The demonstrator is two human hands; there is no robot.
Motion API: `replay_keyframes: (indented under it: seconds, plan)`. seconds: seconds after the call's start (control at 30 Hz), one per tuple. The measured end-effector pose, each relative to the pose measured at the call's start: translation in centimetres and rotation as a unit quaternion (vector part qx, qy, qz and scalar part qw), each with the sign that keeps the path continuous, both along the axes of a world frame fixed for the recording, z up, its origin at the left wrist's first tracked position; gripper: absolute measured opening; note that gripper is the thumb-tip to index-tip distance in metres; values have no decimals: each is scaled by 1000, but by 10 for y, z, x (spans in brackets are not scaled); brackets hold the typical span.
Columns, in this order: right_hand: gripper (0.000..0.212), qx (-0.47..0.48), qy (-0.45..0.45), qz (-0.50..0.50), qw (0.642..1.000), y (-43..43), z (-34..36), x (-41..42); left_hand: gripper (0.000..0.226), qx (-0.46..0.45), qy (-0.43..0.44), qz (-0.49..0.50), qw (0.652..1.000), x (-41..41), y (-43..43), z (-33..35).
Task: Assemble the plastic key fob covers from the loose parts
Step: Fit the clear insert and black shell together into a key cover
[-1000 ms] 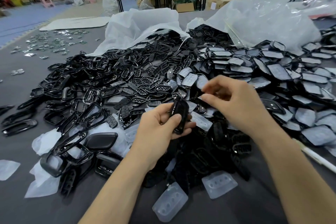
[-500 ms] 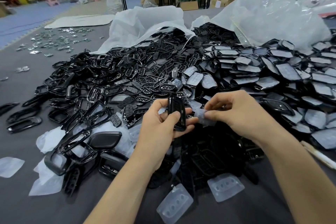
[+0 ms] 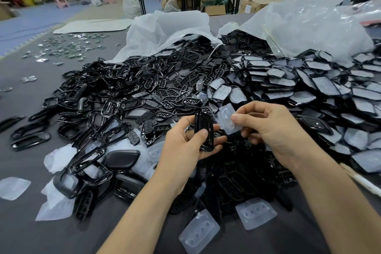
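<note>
My left hand (image 3: pixel 185 146) grips a black plastic key fob shell (image 3: pixel 204 132), held upright on its edge between thumb and fingers. My right hand (image 3: pixel 272 130) pinches a translucent button pad (image 3: pixel 227 118) by its right side, just to the right of the shell and close to it. Behind both hands lies a large heap of black frames and button grids (image 3: pixel 144 93). To the right spreads a pile of black backs with clear pads fitted (image 3: pixel 309 88).
Two loose clear pads (image 3: pixel 200 231) (image 3: pixel 255 214) lie on the grey table near its front. Black frames and a dark cover (image 3: pixel 121 159) sit at the left. Two open white plastic bags (image 3: pixel 169 31) (image 3: pixel 309 27) stand behind the heaps. Small metal pieces (image 3: pixel 66 47) are scattered at the far left.
My right hand has picked a clear pad out of the pile and brought it up beside the black shell. My left hand has kept hold of the shell and barely moved.
</note>
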State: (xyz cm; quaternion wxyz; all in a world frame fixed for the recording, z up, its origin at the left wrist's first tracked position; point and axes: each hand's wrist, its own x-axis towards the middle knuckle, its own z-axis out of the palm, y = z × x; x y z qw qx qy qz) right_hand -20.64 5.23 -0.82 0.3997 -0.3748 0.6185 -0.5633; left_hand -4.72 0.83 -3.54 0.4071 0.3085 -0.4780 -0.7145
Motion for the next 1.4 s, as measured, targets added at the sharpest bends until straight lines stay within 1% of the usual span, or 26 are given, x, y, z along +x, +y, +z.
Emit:
replay_keyframes:
  seconds: [0.23,0.37,0.47,0.53,0.57,0.63,0.67,0.73,0.77,0.87,0.9,0.97,1.03,1.1,1.2,1.4]
  plan:
    - [14,26,-40,-10,999,0,1,0,26,13,3,2,1000,1,-1,-4]
    - [12,27,-85,40,995,1,4,1,27,18,1,4,1000,0,-2,-6]
    - [13,15,-169,61,984,1,5,0,28,23,4,6,1000,0,-3,-5]
    - [8,3,-241,50,969,1,5,-3,27,26,7,7,1000,0,-3,-5]
    - [11,-3,-270,42,962,0,5,-4,27,26,7,7,1000,0,-3,-5]
    - [17,-15,-299,31,954,-1,3,-5,26,29,9,7,1000,0,-3,-5]
    - [15,-20,-303,27,952,-2,2,-4,26,31,11,7,999,0,-3,-5]
    - [8,-34,-298,17,954,-4,0,-3,26,35,12,7,999,1,-3,-5]
    - [9,-42,-288,9,957,-5,-1,-2,26,36,12,7,999,1,-3,-5]
    - [29,-48,-239,-12,970,-6,-3,-1,27,37,9,7,999,0,-3,-5]
    - [31,-45,-216,-15,975,-6,-3,0,27,37,9,6,999,0,-3,-5]
    - [24,-43,-177,-17,983,-7,-5,1,27,37,7,5,999,0,-3,-5]
    - [15,-49,-160,-12,986,-6,-5,1,27,36,7,3,999,0,-3,-5]
    - [10,-50,-149,-3,988,-6,-4,2,27,34,6,1,999,0,-3,-6]
    - [7,-49,-138,11,989,-4,-3,3,26,33,8,-2,999,0,-3,-5]
    - [10,-48,-136,23,989,-4,-3,2,26,28,10,-10,1000,1,-1,-4]
